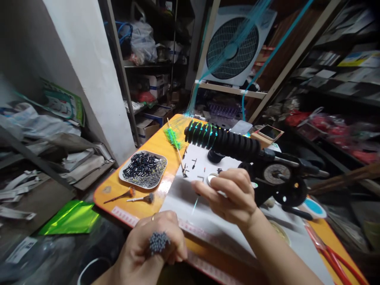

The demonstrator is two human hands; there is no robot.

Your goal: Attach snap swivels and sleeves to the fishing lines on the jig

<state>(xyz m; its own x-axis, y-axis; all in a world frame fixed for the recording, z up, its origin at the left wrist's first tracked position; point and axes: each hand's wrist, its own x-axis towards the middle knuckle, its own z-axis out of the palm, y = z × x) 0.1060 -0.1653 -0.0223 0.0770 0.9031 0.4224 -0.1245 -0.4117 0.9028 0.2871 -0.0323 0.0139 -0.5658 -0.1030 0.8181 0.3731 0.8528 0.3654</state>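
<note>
My left hand [154, 237] is wrapped round a bundle of thin grey rods [159, 242], whose ends face me. Over the white paper [178, 194] my right hand [231, 192] is closed, thumb and finger pinched together. A small white round piece [211, 179] shows at its fingers; whether it is held or lies behind them I cannot tell. Below the fingertips a thin pale strand [195, 205] shows faintly. Beyond the right hand is a black ribbed roller [222, 136] on a stand, with green and blue bits along its left end.
A white tray [121, 174] of small black and grey pieces stands on the orange table [103, 194], with two small brushes [141, 198] before it. Red-handled pliers [329, 253] lie at the right. A box fan [234, 47] and loaded shelves stand behind.
</note>
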